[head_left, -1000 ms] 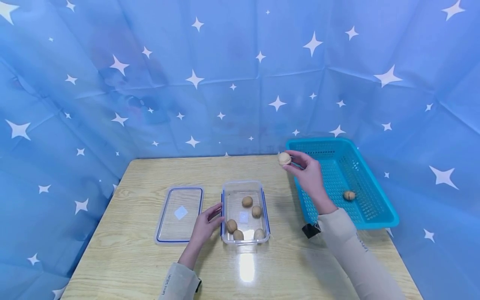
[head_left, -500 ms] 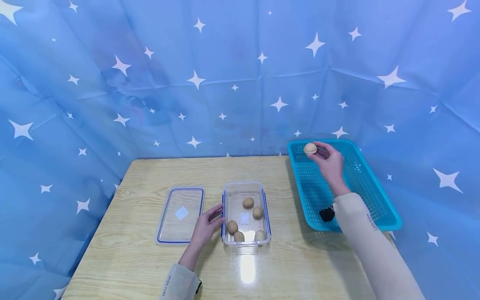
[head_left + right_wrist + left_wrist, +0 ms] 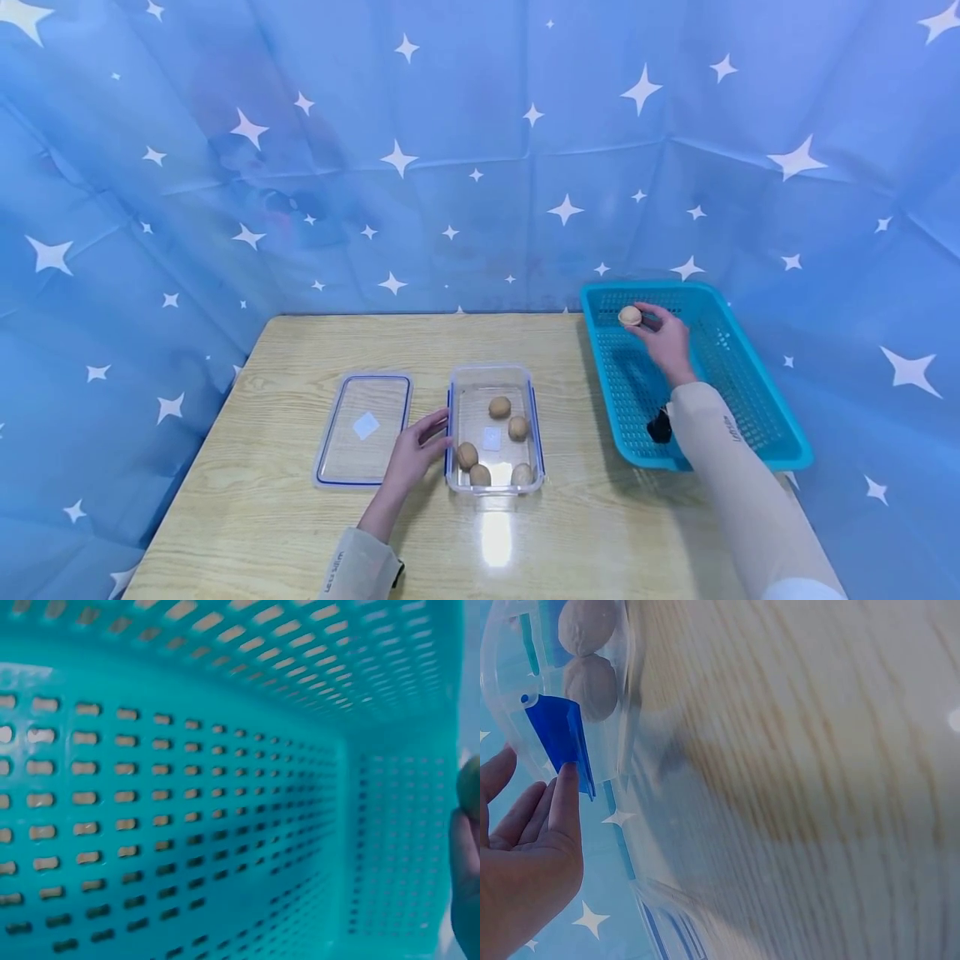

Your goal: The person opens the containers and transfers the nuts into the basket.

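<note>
The right hand (image 3: 663, 337), fingers pinching a walnut (image 3: 630, 316), has carried it from the clear container (image 3: 492, 483) into the teal basket (image 3: 757, 421); the left hand (image 3: 416, 450) still rests, fingers relaxed, against the container.

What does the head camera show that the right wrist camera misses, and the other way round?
Only the head view shows the table, the lid, the clear box holding five walnuts, the left hand touching that box, and the starry backdrop. Only the right wrist view shows the basket's perforated walls close up. Both show the basket and the right hand pinching a walnut.
</note>
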A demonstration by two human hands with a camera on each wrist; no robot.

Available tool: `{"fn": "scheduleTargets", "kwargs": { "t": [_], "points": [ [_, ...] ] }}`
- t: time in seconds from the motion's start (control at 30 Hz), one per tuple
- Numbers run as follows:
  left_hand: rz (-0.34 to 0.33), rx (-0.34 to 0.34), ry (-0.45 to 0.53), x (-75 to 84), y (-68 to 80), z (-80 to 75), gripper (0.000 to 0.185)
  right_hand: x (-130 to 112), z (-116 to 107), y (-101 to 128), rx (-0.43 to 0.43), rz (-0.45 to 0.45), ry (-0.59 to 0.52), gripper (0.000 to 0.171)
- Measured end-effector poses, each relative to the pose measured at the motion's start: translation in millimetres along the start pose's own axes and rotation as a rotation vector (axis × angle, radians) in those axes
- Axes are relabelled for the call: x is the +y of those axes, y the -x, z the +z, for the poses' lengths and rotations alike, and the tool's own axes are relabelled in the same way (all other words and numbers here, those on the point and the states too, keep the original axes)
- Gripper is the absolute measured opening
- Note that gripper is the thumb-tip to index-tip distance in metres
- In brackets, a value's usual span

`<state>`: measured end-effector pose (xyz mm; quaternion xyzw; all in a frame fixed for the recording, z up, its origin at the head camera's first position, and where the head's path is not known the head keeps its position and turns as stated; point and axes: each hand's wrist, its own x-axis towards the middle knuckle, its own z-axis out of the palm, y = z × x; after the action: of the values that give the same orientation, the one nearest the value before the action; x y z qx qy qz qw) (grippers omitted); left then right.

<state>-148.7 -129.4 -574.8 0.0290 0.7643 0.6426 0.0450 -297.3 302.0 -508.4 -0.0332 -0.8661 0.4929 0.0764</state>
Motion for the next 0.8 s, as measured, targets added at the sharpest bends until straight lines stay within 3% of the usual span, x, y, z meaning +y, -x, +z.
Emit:
{"fn": "scheduleTargets", "kwargs": {
  "t": [0.23,0.43,0.8],
  "points": [
    [0.005,-0.004,-0.007,-1.6,-0.1,-0.5,0.049,20,7,-3,-0.117,0.072,0.013,0.050],
    [0.006,0.004,0.007,-1.5,0.1,0.1,0.049,34,10,-2,-0.199,0.083,0.046,0.049],
    [-0.003,0.002,-0.010,-0.6,0.9,0.0,0.049,44,17,2,-0.254,0.131,0.085,0.049]
  ]
}}
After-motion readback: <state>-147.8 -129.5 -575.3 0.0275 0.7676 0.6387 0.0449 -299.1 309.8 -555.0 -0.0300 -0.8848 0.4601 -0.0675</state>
